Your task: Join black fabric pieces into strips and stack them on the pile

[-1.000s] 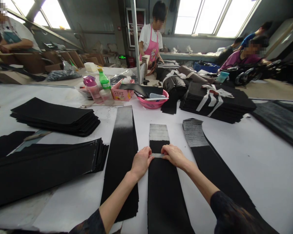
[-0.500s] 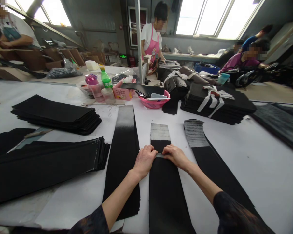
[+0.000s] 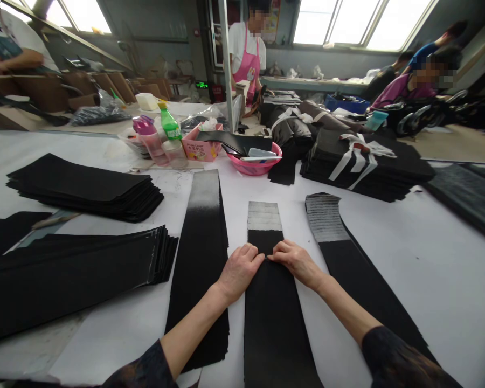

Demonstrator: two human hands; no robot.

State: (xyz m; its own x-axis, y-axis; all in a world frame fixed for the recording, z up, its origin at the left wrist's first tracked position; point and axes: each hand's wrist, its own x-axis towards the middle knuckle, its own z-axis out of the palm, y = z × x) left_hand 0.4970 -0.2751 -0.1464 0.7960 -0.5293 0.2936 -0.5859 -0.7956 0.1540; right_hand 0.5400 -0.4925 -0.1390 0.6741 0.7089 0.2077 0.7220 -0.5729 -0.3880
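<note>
– While you are scanning from the left edge of the frame, what is lying there?

– Two piles of flat black fabric sheets are sitting on the white table (image 3: 408,258): a thinner stack (image 3: 84,186) in the upper left and a longer fanned stack (image 3: 73,275) in the lower left. Both are lying well apart from the hands.

– And toward the centre?

– Three long black fabric strips are running away from the viewer, side by side. The left strip (image 3: 200,253) is lying flat and fading to grey at its far end. The middle strip (image 3: 272,323) is lying as overlapped pieces, with a grey-banded end (image 3: 264,216) showing beyond the hands.

– How far along is the work looking?

– I am judging it as partway. Three columns are lying out, while both piles and the tied bundle (image 3: 367,167) of black sheets in the upper right are sitting untouched.

– What are the hands doing?

– The left hand (image 3: 238,272) and the right hand (image 3: 297,261) are lying palms down at the centre of the frame. Their fingertips are meeting at the far edge of the middle strip's near piece. The fingers are half curled and pressing on the fabric. Whether they are pinching that edge, I cannot tell.

– And on the right?

– The right strip (image 3: 359,285) is curving toward the lower right, and neither hand is touching it.
</note>
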